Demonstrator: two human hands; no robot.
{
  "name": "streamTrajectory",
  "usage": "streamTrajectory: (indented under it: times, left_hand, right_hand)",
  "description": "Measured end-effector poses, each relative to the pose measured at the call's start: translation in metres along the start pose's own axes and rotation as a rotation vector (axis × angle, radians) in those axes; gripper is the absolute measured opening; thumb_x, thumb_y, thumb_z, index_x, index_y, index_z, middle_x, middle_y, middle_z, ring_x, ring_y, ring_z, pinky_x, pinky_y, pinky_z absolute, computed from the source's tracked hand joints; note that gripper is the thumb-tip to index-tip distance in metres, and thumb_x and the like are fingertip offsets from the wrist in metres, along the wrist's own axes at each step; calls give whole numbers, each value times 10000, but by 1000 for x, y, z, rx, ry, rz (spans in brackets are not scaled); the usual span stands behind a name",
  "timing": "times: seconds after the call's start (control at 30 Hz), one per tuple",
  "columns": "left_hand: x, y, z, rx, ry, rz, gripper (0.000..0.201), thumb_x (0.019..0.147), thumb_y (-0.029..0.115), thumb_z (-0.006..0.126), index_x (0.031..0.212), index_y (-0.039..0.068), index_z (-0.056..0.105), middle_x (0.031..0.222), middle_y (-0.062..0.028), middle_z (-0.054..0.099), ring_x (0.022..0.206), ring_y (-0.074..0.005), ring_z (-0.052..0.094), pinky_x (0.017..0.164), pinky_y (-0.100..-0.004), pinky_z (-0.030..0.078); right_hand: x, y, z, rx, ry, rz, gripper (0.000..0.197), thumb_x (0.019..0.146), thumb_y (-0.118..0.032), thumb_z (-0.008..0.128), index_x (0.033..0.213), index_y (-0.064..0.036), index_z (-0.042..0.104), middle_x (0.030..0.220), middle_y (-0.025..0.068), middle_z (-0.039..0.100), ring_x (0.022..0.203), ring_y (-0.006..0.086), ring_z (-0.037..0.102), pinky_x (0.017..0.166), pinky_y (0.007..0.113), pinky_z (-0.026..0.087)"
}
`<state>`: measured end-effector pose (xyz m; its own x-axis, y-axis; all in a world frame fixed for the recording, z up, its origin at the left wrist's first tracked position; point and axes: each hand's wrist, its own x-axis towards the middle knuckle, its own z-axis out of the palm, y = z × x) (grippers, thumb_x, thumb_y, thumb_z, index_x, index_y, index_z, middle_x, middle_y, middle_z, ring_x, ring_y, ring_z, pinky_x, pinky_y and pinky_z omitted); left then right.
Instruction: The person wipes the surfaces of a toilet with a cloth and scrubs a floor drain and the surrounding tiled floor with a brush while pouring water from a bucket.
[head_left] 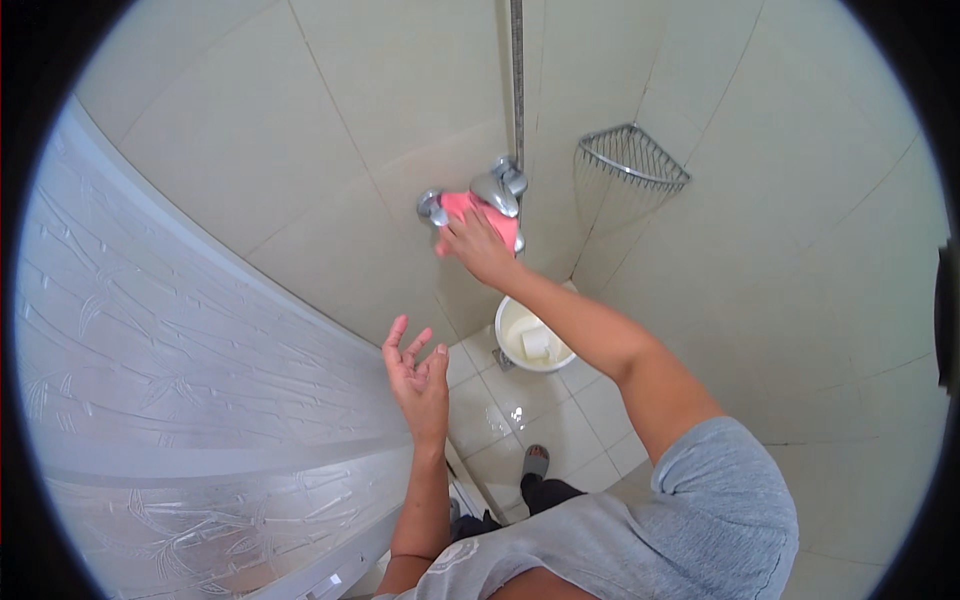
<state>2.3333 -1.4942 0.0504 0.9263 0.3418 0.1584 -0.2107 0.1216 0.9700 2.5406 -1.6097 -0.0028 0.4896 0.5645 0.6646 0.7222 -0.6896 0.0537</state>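
Note:
My right hand (482,245) reaches out to the wall and presses a pink cloth (499,226) against a chrome shower faucet (494,193). Part of the cloth lies under my fingers, so their grip on it is partly hidden. The faucet's round wall fitting (430,206) shows to the left of the cloth, and the lever sits just above it. Lower and to the left, my left hand (416,378) is raised in the air, fingers apart and loosely curled, touching nothing.
A white bucket (503,335) with a white dipper (538,343) inside stands on the tiled floor (545,418) below my right forearm. A wire corner rack (635,160) hangs at the right. Along the left curves a patterned shower screen (220,350). A metal shower hose (517,80) runs upward.

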Motion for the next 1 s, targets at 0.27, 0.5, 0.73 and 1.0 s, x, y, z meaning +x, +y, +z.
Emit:
streamTrajectory:
  times: [0.27, 0.5, 0.73, 1.0]
  left_hand:
    - [5, 29, -19, 127, 71, 169, 545, 767, -43, 550, 1266, 28, 342, 1311, -114, 320, 1032, -217, 500, 745, -281, 468]
    - [31, 61, -6, 124, 115, 335, 537, 770, -62, 523, 1267, 9, 332, 1308, -122, 332, 1041, -211, 497, 720, -245, 480]
    - [55, 72, -39, 126, 262, 376, 534, 763, -61, 525, 1262, 16, 349, 1290, -117, 349, 1013, -206, 510, 704, -246, 472]
    - [70, 126, -24, 140, 235, 549, 455, 746, -40, 548, 1183, 2, 427, 1277, -143, 366, 976, -232, 536, 725, -291, 495]
  right_hand:
    - [84, -31, -98, 488, 232, -123, 307, 662, -5, 508, 900, -166, 616, 993, 123, 550, 937, 328, 507, 787, 414, 413]
    - [320, -24, -189, -98, 774, -396, 342, 714, -185, 577, 1054, -224, 594, 1153, 32, 476, 1112, 270, 413, 991, 487, 247]
    - [219, -7, -47, -435, -168, -1258, 508, 661, -272, 598, 1159, -258, 495, 1293, 31, 331, 1293, 338, 204, 1055, 513, 243]
    - [467, 15, -293, -535, 582, -828, 365, 733, -197, 566, 1095, -238, 551, 1196, 13, 464, 1162, 206, 403, 913, 417, 368]
